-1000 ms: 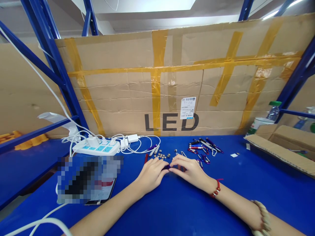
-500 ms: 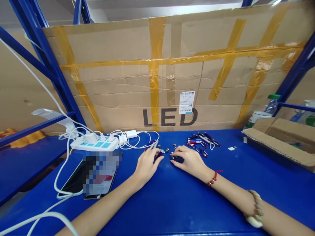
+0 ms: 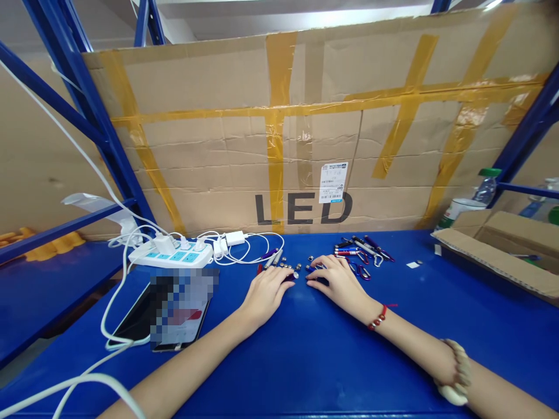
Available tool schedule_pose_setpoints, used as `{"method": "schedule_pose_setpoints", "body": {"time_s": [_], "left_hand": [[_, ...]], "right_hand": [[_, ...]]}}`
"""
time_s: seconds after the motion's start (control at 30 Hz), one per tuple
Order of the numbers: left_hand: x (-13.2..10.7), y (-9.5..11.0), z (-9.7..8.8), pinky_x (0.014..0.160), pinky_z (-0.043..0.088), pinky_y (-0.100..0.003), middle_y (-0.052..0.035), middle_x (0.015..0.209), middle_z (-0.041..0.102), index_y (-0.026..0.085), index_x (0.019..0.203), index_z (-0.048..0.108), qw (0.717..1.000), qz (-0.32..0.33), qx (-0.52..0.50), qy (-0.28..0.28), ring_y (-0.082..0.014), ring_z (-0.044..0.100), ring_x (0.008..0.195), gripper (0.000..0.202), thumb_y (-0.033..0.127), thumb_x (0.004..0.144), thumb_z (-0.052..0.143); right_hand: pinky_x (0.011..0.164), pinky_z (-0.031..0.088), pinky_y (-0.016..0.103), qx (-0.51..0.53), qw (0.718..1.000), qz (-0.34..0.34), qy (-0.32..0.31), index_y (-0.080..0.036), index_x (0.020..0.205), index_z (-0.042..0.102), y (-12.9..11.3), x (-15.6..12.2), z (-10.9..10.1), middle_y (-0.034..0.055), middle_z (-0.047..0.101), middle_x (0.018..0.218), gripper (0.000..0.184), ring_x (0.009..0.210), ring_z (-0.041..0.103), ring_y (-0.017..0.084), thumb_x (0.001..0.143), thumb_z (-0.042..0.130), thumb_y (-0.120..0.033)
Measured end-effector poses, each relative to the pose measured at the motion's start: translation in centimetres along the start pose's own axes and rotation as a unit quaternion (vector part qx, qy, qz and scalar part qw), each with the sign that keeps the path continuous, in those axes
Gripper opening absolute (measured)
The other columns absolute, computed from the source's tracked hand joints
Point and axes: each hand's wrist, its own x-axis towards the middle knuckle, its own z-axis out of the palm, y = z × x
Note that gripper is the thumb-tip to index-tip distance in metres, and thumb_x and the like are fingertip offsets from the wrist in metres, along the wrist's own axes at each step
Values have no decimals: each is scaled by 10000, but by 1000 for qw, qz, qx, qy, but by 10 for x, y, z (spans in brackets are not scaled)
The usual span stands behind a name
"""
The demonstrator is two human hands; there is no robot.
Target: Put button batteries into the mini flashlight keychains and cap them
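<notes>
My left hand [image 3: 265,292] is closed around a small dark purple tube with a silver end [image 3: 293,276]. My right hand [image 3: 338,280] rests low over the table just across from it, fingers curled and thumb tucked toward them. A bit of blue metal [image 3: 310,269] shows by its fingertips; the fingers cover most of whatever lies there. Several small silver caps [image 3: 298,267] are scattered between the hands. Behind my left hand lie a silver tube [image 3: 271,258] and a purple one [image 3: 269,254]. Slim metal tubes with carabiner clips [image 3: 365,249] form a pile beyond my right hand.
On the left, a white power strip [image 3: 172,256] trails looping cables beside a tablet [image 3: 142,308] and a blurred-out phone-like screen [image 3: 186,314]. An open cardboard box [image 3: 493,253] stands on the right. A large cardboard sheet [image 3: 209,157] closes off the back of the blue table [image 3: 305,361].
The left hand has turned more palm-down, and the tube's silver end now points right. The right hand's fingers have shifted forward slightly. The view has moved a little.
</notes>
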Motion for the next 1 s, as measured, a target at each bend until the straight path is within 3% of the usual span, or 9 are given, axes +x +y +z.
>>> {"method": "schedule_pose_setpoints", "body": {"time_s": [0.2,0.33,0.43,0.57,0.67,1.0], "left_hand": [[0,2,-1,809,455,-307,-9,1018,610,177,1039,531,1000,10,3,-18,-161,555,906,209,279,895,418],[0,4,-2,796,456,-295,-23,985,613,173,1033,539,1000,8,0,-26,-150,554,890,228,307,897,415],[-1,3,-3,791,453,-302,-29,979,615,170,1027,546,999,15,6,-36,-153,548,879,236,311,899,408],[-1,3,-2,769,452,-311,-30,956,622,165,1020,551,999,33,17,-37,-166,542,846,237,304,902,399],[0,3,-3,764,449,-314,-21,939,624,161,1013,547,999,38,12,-31,-172,539,841,218,290,895,417],[0,7,-6,734,434,-310,-16,914,615,161,986,541,998,34,-13,-59,-166,520,821,194,273,897,409]], "right_hand": [[844,333,386,62,997,52,-16,-217,778,640,6,1,3,39,557,970,102,992,478,204,765,627,-317],[856,330,422,71,997,43,-7,-227,758,654,5,2,4,45,553,991,92,987,481,215,772,618,-310],[831,372,393,120,992,27,38,-221,770,665,-3,4,4,50,560,957,95,935,504,197,782,606,-294],[777,441,304,227,965,32,128,-191,805,672,-17,6,2,60,549,867,143,845,535,157,801,579,-299],[746,452,275,243,954,16,175,-185,807,677,-24,6,-2,56,537,837,128,811,537,143,786,601,-286],[686,448,253,261,951,-41,164,-160,724,646,-26,4,-5,44,521,792,81,766,522,125,739,653,-239]]}}
